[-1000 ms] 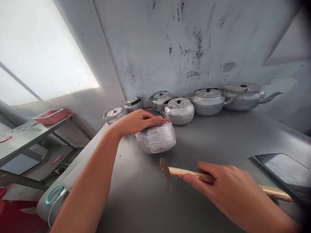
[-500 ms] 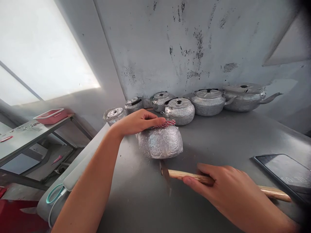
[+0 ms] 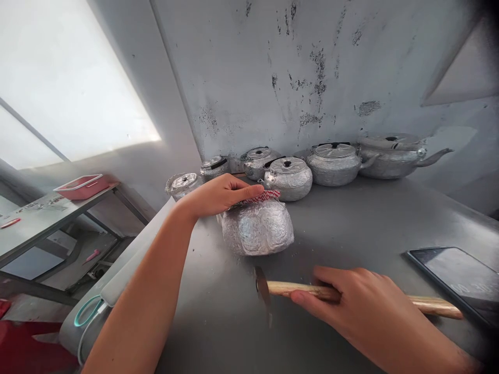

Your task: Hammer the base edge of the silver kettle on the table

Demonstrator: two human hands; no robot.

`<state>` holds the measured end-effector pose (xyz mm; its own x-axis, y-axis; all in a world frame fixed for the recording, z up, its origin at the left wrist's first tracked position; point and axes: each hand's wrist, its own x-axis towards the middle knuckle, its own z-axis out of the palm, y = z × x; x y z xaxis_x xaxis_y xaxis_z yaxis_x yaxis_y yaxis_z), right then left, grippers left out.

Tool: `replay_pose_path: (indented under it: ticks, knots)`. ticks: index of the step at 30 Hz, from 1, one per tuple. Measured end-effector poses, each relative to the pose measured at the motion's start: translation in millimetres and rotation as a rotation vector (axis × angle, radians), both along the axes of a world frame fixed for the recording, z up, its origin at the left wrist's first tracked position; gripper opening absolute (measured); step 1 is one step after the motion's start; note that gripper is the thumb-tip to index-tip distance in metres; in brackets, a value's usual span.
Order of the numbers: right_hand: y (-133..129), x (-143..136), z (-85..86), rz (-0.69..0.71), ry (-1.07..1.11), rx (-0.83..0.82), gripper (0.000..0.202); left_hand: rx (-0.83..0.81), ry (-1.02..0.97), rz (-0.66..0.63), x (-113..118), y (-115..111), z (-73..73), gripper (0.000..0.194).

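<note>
Here's the left hand [image 3: 222, 196], its thumb pressed along the red-and-white wrapped handle [image 3: 272, 195] and its fingers closed over it, the far fingertips hidden from view. Right below those fingers hangs the dented silver kettle [image 3: 257, 229], its crinkled side facing us; whether its base touches the gray table [image 3: 335, 223], I can't tell.

Over to the right hand [image 3: 360, 301]: thumb and fingers are clamped around the wooden shaft of the hammer [image 3: 283, 288], the butt of the shaft poking out behind the palm. The metal hammer head [image 3: 262, 286] sits ahead of the right fingertips, just under the kettle and apart from it.

Beyond the left fingers, more silver kettles line the wall, the nearest black-knobbed kettle [image 3: 290, 182] just past the thumb. And to the right of the right-hand knuckles, a phone [image 3: 454, 275] lies on the table.
</note>
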<state>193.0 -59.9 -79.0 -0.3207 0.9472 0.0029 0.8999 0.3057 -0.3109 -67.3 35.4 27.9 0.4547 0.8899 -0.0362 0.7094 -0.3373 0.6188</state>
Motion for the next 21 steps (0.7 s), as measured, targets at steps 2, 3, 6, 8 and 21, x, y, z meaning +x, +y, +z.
replay_pose_path:
  ticks: [2,3,6,8,21]
  knots:
    - [0.3,0.4,-0.6,0.004,-0.003,-0.018,0.056,-0.007,0.005,-0.010,0.4,0.6,0.1,0.064]
    - [0.4,0.5,-0.9,0.007,-0.006,-0.025,0.055,-0.014,0.005,-0.021,0.7,1.0,0.2,0.063]
    - [0.0,0.9,-1.5,0.000,-0.027,-0.041,0.055,-0.033,-0.003,-0.054,1.6,1.4,0.4,0.059]
    - [-0.7,1.4,-1.4,-0.010,-0.043,-0.044,0.055,-0.036,-0.009,-0.061,1.5,0.7,0.6,0.058]
    - [1.2,-0.1,0.0,-0.026,-0.064,-0.085,0.054,-0.043,-0.019,-0.068,0.8,2.4,1.1,0.055]
